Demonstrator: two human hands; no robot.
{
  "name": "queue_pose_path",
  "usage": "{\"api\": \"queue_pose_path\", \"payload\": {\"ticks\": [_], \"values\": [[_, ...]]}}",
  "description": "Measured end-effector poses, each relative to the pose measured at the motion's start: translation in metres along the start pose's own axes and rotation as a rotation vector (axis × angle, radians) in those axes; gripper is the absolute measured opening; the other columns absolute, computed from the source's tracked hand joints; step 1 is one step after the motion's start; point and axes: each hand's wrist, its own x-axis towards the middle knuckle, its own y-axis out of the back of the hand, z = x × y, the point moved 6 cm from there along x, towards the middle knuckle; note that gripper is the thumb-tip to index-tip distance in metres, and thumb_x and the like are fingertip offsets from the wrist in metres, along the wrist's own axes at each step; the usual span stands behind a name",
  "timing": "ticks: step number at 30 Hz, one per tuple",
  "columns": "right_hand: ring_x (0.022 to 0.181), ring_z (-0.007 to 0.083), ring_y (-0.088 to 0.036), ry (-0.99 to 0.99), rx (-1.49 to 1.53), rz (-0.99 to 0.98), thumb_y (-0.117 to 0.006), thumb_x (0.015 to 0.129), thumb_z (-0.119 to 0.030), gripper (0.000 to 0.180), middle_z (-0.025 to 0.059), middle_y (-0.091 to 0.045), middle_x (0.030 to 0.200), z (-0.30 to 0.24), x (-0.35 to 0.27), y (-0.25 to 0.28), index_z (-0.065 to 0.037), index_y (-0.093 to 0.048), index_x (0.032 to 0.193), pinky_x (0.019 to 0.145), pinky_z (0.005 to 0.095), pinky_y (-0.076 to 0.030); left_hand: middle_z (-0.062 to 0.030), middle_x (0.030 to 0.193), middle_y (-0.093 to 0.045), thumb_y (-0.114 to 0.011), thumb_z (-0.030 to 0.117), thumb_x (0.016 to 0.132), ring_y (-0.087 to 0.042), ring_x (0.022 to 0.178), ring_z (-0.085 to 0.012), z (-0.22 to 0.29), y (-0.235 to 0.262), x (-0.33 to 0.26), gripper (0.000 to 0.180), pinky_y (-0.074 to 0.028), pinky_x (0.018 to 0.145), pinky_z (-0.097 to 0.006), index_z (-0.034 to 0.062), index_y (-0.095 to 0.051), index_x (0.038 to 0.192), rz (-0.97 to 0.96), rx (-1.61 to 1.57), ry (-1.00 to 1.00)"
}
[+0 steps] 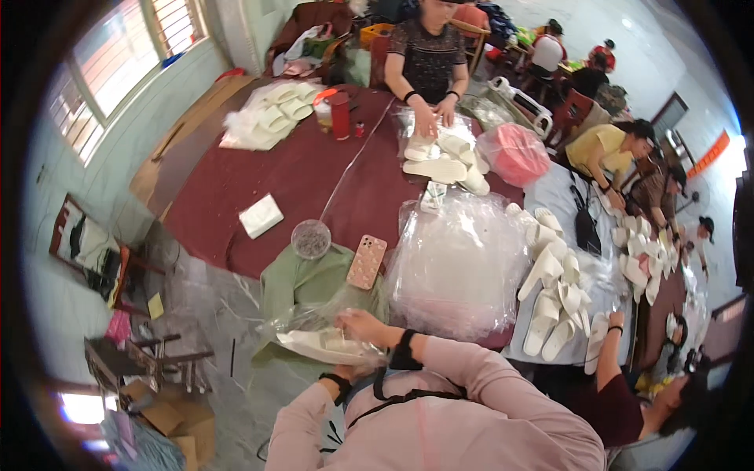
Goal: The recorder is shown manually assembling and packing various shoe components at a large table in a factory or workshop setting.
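Observation:
A cream slipper (306, 342) lies inside a clear plastic bag (302, 320), held low in front of my body above a green cloth (302, 275). My right hand (363, 326) is closed, pinching the bag's plastic at the slipper's near right end. From below, my left hand (352, 372) holds the same bagged slipper, its fingers mostly hidden beneath it. A phone in a pink patterned case (366, 261) and a clear tub of small grey pieces (311, 239) sit just beyond my hands.
To the right lies a stack of clear plastic bags (459, 267), then several cream slippers (559, 294). A white packet (261, 216) and a red tumbler (339, 116) stand on the maroon tabletop (294, 169). Across it, a person (428, 59) handles slippers; another person's arm (609, 357) reaches in at right.

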Motion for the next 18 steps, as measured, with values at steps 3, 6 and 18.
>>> {"api": "queue_pose_path", "payload": {"ticks": [3, 6, 18], "values": [[0.105, 0.0312, -0.050, -0.057, -0.305, 0.172, -0.055, 0.082, -0.024, 0.038, 0.0155, -0.051, 0.115, 0.010, 0.013, 0.001, -0.004, -0.051, 0.114, 0.090, 0.0369, -0.040, -0.0249, 0.094, -0.058, -0.045, 0.020, 0.085, -0.055, 0.086, -0.0410, 0.025, 0.007, -0.012, 0.029, -0.043, 0.076, -0.047, 0.0060, -0.050, 0.110, -0.341, -0.085, 0.034], [0.114, 0.0326, -0.042, 0.290, -0.893, 0.453, -0.055, 0.082, -0.029, 0.046, 0.0175, -0.045, 0.123, -0.029, -0.002, 0.033, -0.006, -0.046, 0.121, 0.097, 0.0413, -0.032, -0.0243, 0.083, -0.059, -0.040, 0.023, 0.087, -0.056, 0.078, -0.0432, 0.011, 0.016, -0.016, 0.020, -0.042, 0.066, -0.050, 0.0099, -0.049, 0.099, -0.182, 0.192, -0.007], [0.133, 0.0315, -0.019, -0.363, -1.340, 0.853, -0.039, 0.089, -0.040, 0.052, 0.0105, -0.028, 0.141, 0.049, -0.135, 0.209, -0.013, -0.037, 0.132, 0.104, 0.0572, -0.006, -0.0196, 0.090, -0.061, -0.047, 0.023, 0.085, -0.057, 0.086, -0.0383, 0.026, 0.038, 0.012, 0.022, -0.044, 0.070, -0.046, 0.0096, -0.056, 0.101, -0.294, 0.277, -0.059]]}}
